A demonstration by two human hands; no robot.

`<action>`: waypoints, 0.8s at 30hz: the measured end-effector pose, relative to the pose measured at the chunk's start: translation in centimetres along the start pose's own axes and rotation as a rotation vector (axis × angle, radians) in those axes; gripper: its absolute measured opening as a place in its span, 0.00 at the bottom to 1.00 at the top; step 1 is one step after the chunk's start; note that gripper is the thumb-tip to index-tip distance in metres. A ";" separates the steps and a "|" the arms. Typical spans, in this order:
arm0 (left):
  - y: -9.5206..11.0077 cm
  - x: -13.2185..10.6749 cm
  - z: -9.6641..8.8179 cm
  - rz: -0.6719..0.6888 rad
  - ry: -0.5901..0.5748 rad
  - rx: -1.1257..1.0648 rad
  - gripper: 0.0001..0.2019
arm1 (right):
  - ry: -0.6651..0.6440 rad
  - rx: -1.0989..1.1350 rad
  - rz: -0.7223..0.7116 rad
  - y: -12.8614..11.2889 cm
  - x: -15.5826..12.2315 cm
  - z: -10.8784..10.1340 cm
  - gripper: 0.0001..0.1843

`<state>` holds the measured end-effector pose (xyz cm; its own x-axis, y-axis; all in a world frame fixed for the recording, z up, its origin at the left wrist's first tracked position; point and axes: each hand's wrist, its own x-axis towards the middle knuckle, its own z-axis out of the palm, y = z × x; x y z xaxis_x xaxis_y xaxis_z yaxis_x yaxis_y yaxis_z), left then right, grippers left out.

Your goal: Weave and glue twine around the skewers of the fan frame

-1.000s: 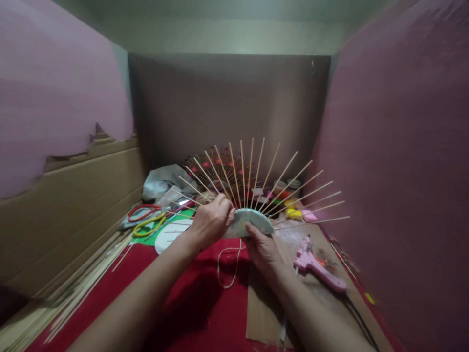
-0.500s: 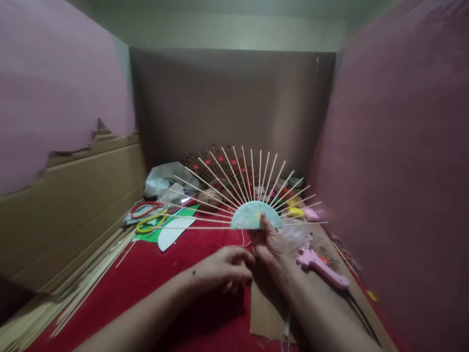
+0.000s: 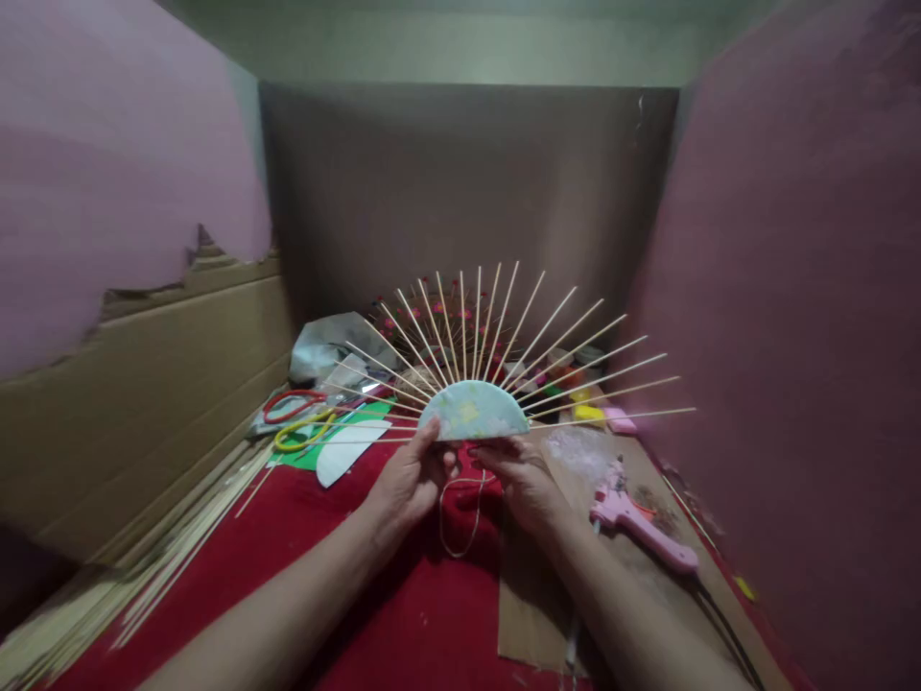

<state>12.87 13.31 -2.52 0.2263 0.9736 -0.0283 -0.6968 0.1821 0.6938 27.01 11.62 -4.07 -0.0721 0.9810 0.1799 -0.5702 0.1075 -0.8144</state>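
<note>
My left grip [image 3: 407,480] and right grip [image 3: 522,480] are pinching the light pale-blue paper half-disc [image 3: 473,411] by its stiff base, sparing its brittle wooden skewers [image 3: 504,320].

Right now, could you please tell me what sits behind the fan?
Between the sticks of the fan, a second fan with red tips and small jars show. Whatever lies straight behind its half-disc is hidden.

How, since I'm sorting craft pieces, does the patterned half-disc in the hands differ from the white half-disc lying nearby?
The patterned half-disc is held upright by the left hand and right hand; the white half-disc lies flat. The patterned half-disc has sticks fanning out; the white half-disc has none visible. Both are half-round.
</note>
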 end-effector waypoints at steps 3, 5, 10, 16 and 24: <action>1.2 0.2 -0.3 0.042 0.013 -0.050 0.11 | 0.016 -0.054 0.072 0.1 0.2 -0.7 0.21; 1.8 0.4 -0.5 0.059 0.016 -0.069 0.11 | 0.013 -0.067 0.096 0.4 0.4 -1.1 0.27; 2.5 0.6 -1.1 0.075 0.016 -0.062 0.12 | 0.016 -0.103 0.081 1.1 0.4 -1.2 0.25; 1.9 0.1 -1.1 0.080 0.031 -0.017 0.15 | 0.056 -0.090 0.149 0.6 -0.2 0.0 0.22; 0.3 0.0 -1.6 0.029 0.031 0.046 0.14 | -0.002 0.150 0.026 -0.2 0.1 0.8 0.18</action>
<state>11.60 13.60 -3.45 0.1846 0.9824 -0.0297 -0.6706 0.1480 0.7269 26.44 11.54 -3.48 -0.0904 0.9828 0.1613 -0.6839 0.0565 -0.7274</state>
